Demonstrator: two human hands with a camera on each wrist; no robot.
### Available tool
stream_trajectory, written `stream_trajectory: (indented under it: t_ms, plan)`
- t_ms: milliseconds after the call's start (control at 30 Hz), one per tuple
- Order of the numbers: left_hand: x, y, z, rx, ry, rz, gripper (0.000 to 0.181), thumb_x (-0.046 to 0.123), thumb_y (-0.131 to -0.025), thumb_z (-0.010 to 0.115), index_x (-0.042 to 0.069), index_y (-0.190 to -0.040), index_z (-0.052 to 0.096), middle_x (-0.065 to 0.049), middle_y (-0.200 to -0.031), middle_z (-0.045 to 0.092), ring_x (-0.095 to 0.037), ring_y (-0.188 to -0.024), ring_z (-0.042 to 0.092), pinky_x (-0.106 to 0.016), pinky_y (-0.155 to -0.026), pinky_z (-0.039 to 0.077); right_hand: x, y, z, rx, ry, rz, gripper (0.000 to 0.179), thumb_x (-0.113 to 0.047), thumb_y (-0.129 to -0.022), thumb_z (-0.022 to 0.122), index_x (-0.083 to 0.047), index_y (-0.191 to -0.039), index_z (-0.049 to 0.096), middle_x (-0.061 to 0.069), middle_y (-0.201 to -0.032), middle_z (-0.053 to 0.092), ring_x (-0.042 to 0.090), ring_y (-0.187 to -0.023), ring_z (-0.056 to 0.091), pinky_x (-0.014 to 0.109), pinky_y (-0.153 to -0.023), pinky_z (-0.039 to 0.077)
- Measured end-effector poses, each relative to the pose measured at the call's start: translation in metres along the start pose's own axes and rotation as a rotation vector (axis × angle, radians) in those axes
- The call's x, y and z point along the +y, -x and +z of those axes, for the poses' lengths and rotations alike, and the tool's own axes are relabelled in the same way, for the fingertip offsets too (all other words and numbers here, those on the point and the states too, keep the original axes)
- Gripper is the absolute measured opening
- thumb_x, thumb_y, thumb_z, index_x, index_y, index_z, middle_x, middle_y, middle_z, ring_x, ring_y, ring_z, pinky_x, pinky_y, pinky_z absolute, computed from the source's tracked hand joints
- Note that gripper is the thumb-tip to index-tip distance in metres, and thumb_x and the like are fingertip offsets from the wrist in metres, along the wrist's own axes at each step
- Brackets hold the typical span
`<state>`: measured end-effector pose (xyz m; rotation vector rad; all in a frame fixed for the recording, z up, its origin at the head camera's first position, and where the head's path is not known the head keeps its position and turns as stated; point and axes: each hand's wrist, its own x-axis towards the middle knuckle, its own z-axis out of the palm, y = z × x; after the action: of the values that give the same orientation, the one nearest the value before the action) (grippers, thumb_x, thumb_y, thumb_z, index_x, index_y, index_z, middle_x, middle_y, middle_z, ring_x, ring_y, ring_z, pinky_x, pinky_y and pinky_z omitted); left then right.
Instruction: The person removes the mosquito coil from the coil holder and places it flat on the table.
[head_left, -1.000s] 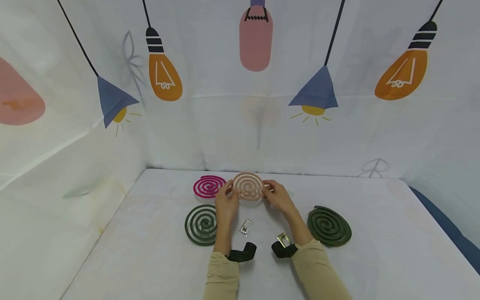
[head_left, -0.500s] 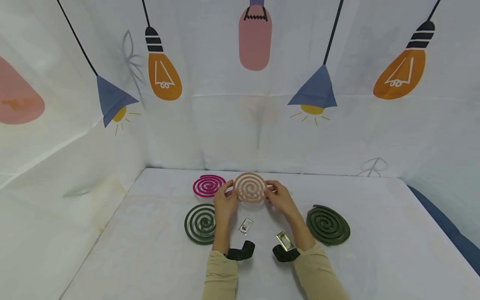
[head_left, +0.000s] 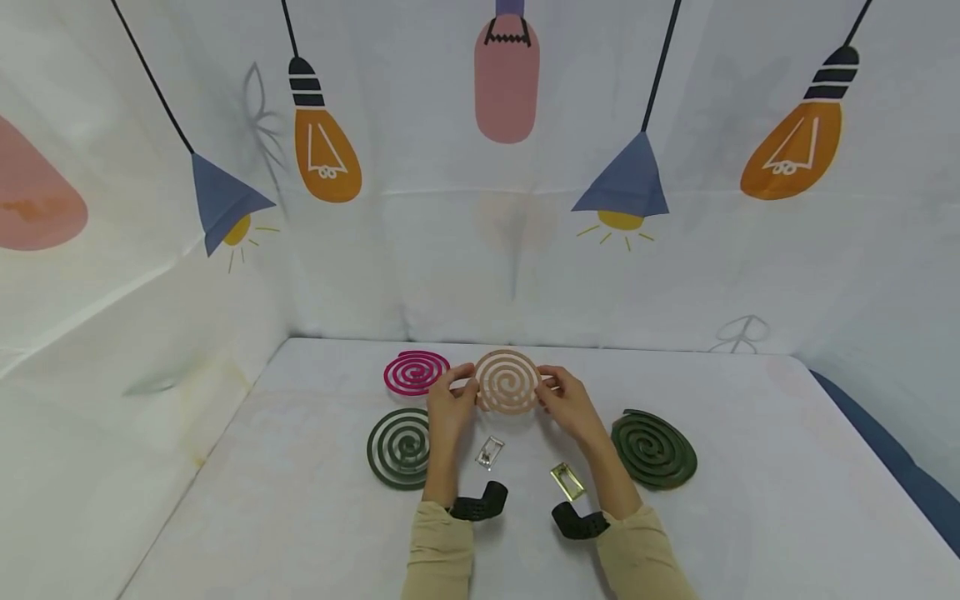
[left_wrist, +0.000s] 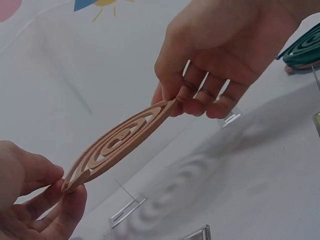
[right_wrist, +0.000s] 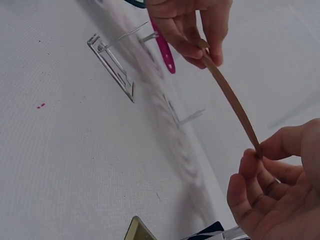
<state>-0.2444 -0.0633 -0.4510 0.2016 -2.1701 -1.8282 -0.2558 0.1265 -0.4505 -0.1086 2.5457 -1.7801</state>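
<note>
A tan spiral mosquito coil [head_left: 508,382] is held up over the table by both hands, its flat face tilted. My left hand [head_left: 450,410] pinches its left rim and my right hand [head_left: 567,406] its right rim, thumb against fingers. Seen edge-on in the right wrist view, the coil [right_wrist: 231,97] spans the gap between the hands. Below it, a small silver metal coil stand [head_left: 491,452] lies on the table, with a gold-coloured stand [head_left: 556,475] nearer the right wrist. Another stand [right_wrist: 186,117] shows beyond the coil in the right wrist view.
A magenta coil [head_left: 416,373] sits at the back left, partly behind the left hand. One green coil [head_left: 401,450] is beside the left forearm; a second green coil [head_left: 654,450] is right of the right forearm. A printed cloth wall [head_left: 450,275] borders the table's back.
Both hands have shifted slightly right and toward the body with the tan mosquito coil, tilting its face more toward the head camera. The right wrist has moved off the gold stand, uncovering it.
</note>
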Motion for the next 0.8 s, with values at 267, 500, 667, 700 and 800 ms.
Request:
stream_trajectory:
  t_ms: [267,500,667,700,800]
  plan:
    - [0.001,0.000,0.001,-0.043,-0.005,0.025,0.022,0.004,-0.087,0.062,0.000,-0.107,0.069,-0.019,-0.102,0.069,-0.031,-0.078,0.071,-0.022,-0.062,0.055,-0.001,0.010,-0.006,-0.011,-0.002,-0.011,0.036,-0.018,-0.095,0.055,-0.002,-0.127,0.053,0.018,-0.102,0.060,0.012,-0.078,0.058,0.024,-0.066,0.049]
    - [-0.001,0.001,0.002,-0.141,0.006,0.037,0.027,0.003,-0.088,0.058,0.004,-0.113,0.066,-0.021,-0.097,0.068,-0.027,-0.072,0.070,-0.025,-0.062,0.056,-0.001,0.014,-0.013,0.024,0.007,-0.099,0.031,-0.013,-0.093,0.052,0.000,-0.121,0.055,0.012,-0.093,0.060,0.008,-0.071,0.058,0.021,-0.062,0.048]
    - [-0.002,0.000,0.002,-0.167,-0.015,0.062,0.028,0.001,-0.088,0.056,0.005,-0.114,0.066,-0.021,-0.097,0.069,-0.022,-0.069,0.068,-0.021,-0.060,0.053,-0.003,0.015,-0.015,0.001,0.011,-0.072,0.033,-0.017,-0.095,0.052,-0.004,-0.125,0.053,0.015,-0.100,0.059,0.011,-0.076,0.059,0.022,-0.065,0.049]
    - [-0.002,0.000,0.002,-0.167,-0.018,0.061,0.028,0.002,-0.088,0.056,0.006,-0.114,0.066,-0.020,-0.097,0.069,-0.021,-0.069,0.068,-0.020,-0.060,0.052,-0.003,0.016,-0.015,-0.005,0.012,-0.062,0.034,-0.019,-0.096,0.052,-0.004,-0.126,0.053,0.016,-0.102,0.059,0.012,-0.078,0.059,0.022,-0.065,0.049]
    - [-0.002,0.001,0.002,-0.168,-0.019,0.063,0.027,0.003,-0.089,0.058,0.006,-0.114,0.065,-0.020,-0.097,0.069,-0.021,-0.068,0.068,-0.019,-0.059,0.051,-0.005,0.016,-0.016,-0.012,0.011,-0.041,0.035,-0.020,-0.096,0.054,-0.005,-0.127,0.052,0.018,-0.104,0.058,0.013,-0.078,0.059,0.023,-0.066,0.049]
